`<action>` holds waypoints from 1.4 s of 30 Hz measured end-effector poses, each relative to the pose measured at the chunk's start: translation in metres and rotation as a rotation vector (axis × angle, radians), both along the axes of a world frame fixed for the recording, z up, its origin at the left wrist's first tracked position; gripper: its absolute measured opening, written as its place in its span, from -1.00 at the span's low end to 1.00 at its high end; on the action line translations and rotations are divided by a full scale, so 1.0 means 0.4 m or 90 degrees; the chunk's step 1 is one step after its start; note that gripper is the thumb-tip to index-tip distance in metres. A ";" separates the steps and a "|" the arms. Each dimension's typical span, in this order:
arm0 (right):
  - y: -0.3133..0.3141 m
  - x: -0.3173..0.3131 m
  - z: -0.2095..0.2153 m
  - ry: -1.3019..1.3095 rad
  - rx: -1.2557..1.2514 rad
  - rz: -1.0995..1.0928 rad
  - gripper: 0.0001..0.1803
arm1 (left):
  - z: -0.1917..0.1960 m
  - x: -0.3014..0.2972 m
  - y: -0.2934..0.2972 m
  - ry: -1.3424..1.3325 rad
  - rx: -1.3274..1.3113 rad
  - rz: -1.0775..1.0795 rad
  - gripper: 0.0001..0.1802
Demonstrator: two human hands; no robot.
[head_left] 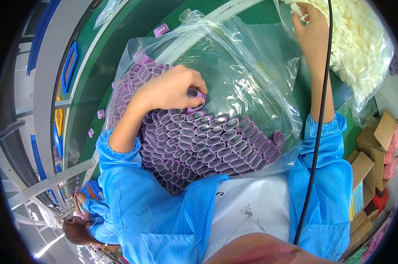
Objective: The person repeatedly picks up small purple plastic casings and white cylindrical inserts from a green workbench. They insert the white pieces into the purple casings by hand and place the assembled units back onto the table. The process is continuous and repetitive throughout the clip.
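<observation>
My left hand (175, 88) is closed on a purple oval sleeve (200, 100), gripping it between thumb and fingers. Below it, many similar purple sleeves (208, 141) stand packed side by side in a clear plastic bag (251, 88), open ends up. At the upper right, my right hand (311, 26) pinches a small cream-white piece (297, 9). It is at the edge of a heap of cream-white pieces (353, 48) in another clear bag; their exact kind is hard to make out.
A black cable (322, 105) hangs across the view by my right forearm. Loose purple sleeves (161, 30) lie on the green surface (93, 88) beyond the bag. Opened cardboard boxes (364, 176) stand at the right. Another person (93, 222) in blue works at the lower left.
</observation>
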State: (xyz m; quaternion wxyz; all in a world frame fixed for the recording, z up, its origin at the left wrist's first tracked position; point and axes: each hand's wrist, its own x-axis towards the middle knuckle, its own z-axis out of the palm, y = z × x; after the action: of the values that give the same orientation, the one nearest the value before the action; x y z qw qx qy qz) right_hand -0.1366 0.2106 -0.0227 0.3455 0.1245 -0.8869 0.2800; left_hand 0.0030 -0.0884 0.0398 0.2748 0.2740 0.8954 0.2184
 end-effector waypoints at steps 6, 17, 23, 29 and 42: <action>-0.119 0.116 0.025 -0.175 -0.413 0.466 -0.76 | 0.009 -0.004 0.018 0.019 0.137 0.302 -0.71; -0.188 0.196 -0.012 -0.245 -0.526 0.576 -0.87 | -0.076 -0.022 0.078 0.023 0.697 0.464 -0.65; -0.184 0.203 -0.002 -0.279 -0.619 0.647 -0.89 | -0.088 -0.017 0.077 -0.141 0.817 0.444 -0.65; -0.193 0.206 -0.008 -0.141 -0.555 0.685 -0.89 | -0.093 0.003 0.109 -0.179 0.943 0.484 -0.62; 0.006 -0.021 -0.021 -0.081 -0.042 0.169 -0.81 | -0.058 -0.243 -0.263 0.180 0.271 0.580 -0.57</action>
State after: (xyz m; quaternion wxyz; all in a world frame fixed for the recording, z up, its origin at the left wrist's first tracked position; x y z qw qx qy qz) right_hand -0.1451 0.2128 -0.0311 0.2522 0.2113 -0.8731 0.3598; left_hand -0.0940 -0.1935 0.0166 -0.0334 -0.0665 0.8880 0.4538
